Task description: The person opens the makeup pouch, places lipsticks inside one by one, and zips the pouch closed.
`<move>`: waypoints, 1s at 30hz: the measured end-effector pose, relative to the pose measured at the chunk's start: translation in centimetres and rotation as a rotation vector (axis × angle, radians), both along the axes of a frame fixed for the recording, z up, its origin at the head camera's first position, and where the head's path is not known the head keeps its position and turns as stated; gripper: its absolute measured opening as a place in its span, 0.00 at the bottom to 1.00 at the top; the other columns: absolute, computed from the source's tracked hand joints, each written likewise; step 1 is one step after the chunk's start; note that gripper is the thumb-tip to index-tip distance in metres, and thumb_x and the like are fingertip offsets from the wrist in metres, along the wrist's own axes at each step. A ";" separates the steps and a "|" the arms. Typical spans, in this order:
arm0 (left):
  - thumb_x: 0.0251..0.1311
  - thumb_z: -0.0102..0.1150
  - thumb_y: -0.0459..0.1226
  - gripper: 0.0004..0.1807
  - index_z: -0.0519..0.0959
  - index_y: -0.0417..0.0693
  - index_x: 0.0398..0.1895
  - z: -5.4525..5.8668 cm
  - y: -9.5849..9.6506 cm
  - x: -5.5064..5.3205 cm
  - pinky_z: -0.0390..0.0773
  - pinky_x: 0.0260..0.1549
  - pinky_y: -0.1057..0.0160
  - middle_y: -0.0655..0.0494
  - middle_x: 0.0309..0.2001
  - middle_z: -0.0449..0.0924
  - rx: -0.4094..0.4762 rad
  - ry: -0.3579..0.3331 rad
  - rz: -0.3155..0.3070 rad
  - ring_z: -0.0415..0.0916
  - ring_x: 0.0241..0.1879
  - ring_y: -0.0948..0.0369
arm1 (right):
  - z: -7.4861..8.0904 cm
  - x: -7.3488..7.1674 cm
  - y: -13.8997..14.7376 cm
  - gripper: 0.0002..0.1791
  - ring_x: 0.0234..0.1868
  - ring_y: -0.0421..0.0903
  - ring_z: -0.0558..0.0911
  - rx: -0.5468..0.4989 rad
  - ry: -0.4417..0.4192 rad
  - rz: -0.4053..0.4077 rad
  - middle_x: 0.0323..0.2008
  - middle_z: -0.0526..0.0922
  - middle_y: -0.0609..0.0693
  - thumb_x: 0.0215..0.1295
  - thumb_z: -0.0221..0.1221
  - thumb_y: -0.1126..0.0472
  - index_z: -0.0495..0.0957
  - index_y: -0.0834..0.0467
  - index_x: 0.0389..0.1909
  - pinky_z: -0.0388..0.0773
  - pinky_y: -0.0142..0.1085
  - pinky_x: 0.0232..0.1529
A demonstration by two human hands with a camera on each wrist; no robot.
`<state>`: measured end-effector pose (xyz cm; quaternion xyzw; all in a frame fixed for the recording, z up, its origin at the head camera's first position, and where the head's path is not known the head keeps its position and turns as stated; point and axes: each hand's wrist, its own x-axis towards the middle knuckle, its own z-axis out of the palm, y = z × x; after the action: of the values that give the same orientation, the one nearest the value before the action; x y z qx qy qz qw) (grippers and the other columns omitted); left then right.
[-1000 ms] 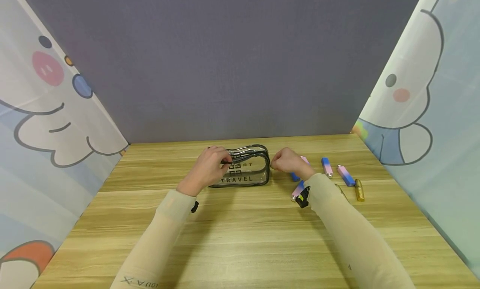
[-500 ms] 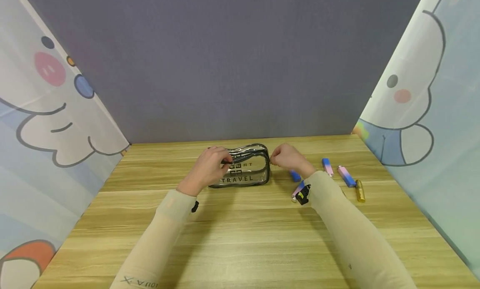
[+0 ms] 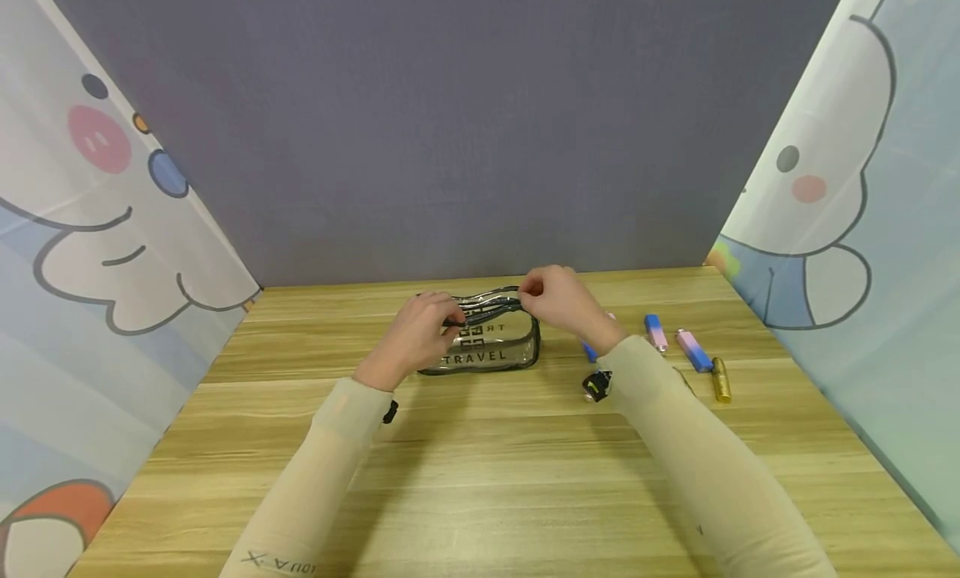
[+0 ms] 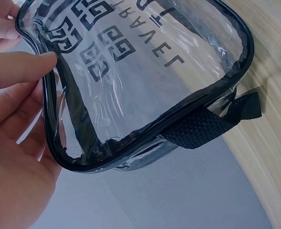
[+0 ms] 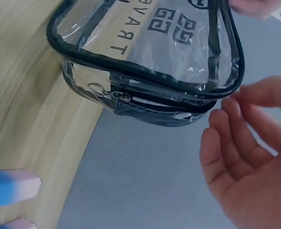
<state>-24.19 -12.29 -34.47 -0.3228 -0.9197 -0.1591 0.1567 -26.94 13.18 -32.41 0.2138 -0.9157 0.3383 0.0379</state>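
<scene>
A clear pouch [image 3: 491, 344] with black trim and "TRAVEL" lettering stands on the wooden table. My left hand [image 3: 420, 328] pinches its black-trimmed top edge, the thumb lying on the trim in the left wrist view. At the top right corner, my right hand [image 3: 558, 299] pinches the rim between thumb and fingertips, the other fingers loosely bent. The right wrist view shows the zipper pull [image 5: 119, 95] low on the pouch's end, with zipper teeth parted above it. A black fabric loop [image 4: 202, 126] sticks out from the opposite end.
Right of the pouch lie several blue-and-pink tubes, among them one tube [image 3: 655, 334] and another tube [image 3: 693, 350]. Beside them is a gold tube [image 3: 721, 380]. Some items are partly hidden under my right forearm. A grey panel [image 3: 480, 128] stands behind the table.
My right hand has moved up and left from beside the pouch's right end to its top right corner. The left hand keeps its hold on the top edge.
</scene>
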 end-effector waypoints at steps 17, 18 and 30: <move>0.70 0.60 0.34 0.07 0.86 0.42 0.41 -0.3 -0.4 0.0 0.77 0.49 0.51 0.52 0.41 0.83 0.070 -0.007 0.043 0.79 0.44 0.52 | -0.2 1.2 -1.7 0.07 0.40 0.47 0.79 0.213 0.178 0.136 0.38 0.79 0.50 0.67 0.66 0.62 0.86 0.61 0.41 0.79 0.43 0.46; 0.70 0.60 0.34 0.07 0.86 0.41 0.42 -0.3 -0.5 -0.1 0.77 0.49 0.51 0.51 0.42 0.83 0.073 0.008 0.054 0.79 0.44 0.52 | -0.3 1.3 -1.7 0.07 0.40 0.47 0.79 0.211 0.179 0.135 0.38 0.80 0.50 0.67 0.66 0.62 0.86 0.61 0.42 0.79 0.43 0.46; 0.67 0.54 0.32 0.15 0.83 0.35 0.51 -0.6 -0.9 -0.1 0.72 0.57 0.47 0.45 0.49 0.82 0.076 -0.030 0.145 0.75 0.51 0.47 | -0.7 1.4 -1.6 0.07 0.41 0.47 0.79 0.200 0.184 0.139 0.40 0.80 0.50 0.68 0.65 0.61 0.86 0.61 0.42 0.78 0.42 0.46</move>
<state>-24.33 -13.22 -35.05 -0.2468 -0.9362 -0.1871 0.1660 -25.59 11.56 -33.14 0.3097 -0.9204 0.2261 0.0767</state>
